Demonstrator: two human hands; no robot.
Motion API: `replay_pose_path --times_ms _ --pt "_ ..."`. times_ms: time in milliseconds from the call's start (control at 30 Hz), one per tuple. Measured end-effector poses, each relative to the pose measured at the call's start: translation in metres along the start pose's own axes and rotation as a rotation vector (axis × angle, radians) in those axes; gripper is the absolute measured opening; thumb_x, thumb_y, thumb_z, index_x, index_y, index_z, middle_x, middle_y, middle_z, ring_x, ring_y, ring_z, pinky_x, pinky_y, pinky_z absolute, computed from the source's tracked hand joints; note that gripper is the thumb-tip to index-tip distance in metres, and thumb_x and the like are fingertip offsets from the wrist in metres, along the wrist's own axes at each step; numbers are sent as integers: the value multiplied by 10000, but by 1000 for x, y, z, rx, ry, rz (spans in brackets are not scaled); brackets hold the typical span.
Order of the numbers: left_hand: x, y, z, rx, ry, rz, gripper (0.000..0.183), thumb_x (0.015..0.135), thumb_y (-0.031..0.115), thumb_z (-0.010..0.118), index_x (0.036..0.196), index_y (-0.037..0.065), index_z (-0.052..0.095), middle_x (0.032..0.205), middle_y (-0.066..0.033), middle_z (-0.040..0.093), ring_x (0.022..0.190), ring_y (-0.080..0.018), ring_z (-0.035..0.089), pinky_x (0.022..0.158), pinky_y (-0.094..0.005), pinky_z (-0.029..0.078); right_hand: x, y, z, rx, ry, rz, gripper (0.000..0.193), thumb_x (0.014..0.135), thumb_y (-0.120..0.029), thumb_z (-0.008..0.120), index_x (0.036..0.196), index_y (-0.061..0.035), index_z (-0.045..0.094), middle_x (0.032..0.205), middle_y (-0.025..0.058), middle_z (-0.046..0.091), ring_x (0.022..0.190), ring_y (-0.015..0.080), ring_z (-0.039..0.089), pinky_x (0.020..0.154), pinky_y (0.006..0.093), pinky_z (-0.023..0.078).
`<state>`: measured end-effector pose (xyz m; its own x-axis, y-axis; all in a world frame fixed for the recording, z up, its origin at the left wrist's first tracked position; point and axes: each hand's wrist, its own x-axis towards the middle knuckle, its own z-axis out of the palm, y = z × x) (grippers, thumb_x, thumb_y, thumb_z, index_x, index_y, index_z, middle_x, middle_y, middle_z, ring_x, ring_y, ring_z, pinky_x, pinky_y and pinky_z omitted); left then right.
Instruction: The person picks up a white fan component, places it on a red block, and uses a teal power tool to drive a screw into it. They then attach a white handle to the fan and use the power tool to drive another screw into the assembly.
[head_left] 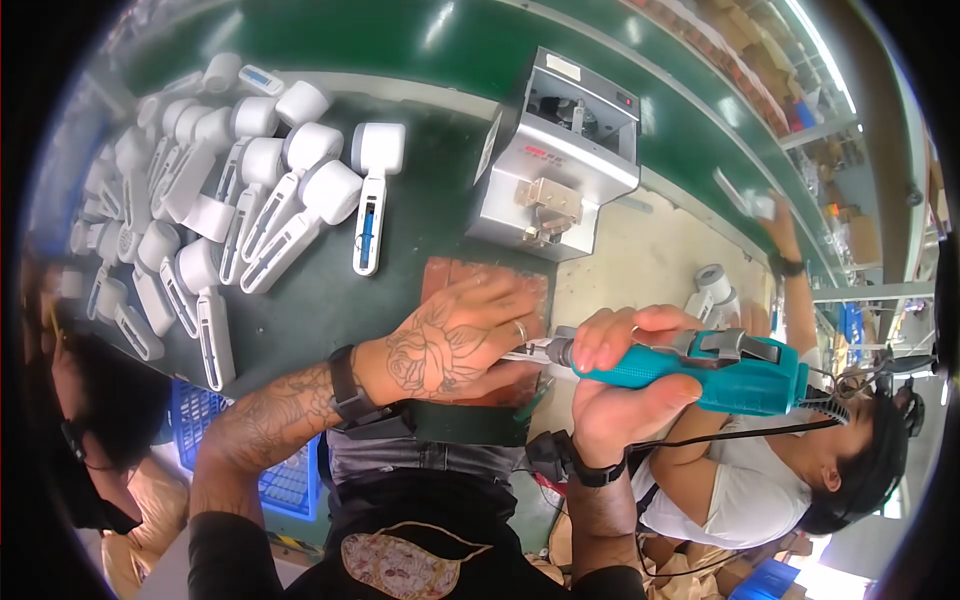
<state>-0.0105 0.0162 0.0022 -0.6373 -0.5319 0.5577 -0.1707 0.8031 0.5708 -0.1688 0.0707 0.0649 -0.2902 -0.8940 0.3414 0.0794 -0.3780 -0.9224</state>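
My left hand (455, 340), tattooed and wearing a ring, presses over a reddish-brown pad (440, 280) with its fingers around a white part (532, 352). Most of that part is hidden beneath the hand. In my right hand (630, 395) lies a teal electric screwdriver (690, 378), held sideways with the fingers wrapped round its front end. Its tip points left and meets the white part beside my left fingers. A black cord trails off from its rear end.
Many white handheld units with round heads (330, 192) lie in a pile at the left. A grey metal machine (560, 160) stands behind the pad. At the right, a co-worker (735, 490) reaches toward the green belt. A blue crate (290, 480) sits below the table's edge.
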Motion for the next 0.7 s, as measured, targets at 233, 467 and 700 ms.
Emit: replay_pose_path --times_ms 233,467,700 --pt "2 1 1 6 -24 -12 346 739 197 817 998 39 650 1122 -130 609 1067 -340 585 932 -438 513 2 2 4 -66 11 -12 766 889 -772 528 1102 -38 483 639 46 479 530 175 468 504 316 399" --pt "0 -2 -1 -30 -69 39 307 732 160 813 912 32 600 1140 -174 594 1071 -375 587 942 -462 512 4 7 -2 -50 -12 -36 780 903 -757 525 1133 -12 496 634 39 484 512 168 480 498 316 420" --pt "-3 -4 1 -165 -91 -40 315 724 156 826 899 20 602 1199 -213 579 1084 -409 597 963 -478 496 4 5 -3 -23 -59 -43 766 910 -724 543 1152 1 496 635 41 499 512 167 496 497 322 431"
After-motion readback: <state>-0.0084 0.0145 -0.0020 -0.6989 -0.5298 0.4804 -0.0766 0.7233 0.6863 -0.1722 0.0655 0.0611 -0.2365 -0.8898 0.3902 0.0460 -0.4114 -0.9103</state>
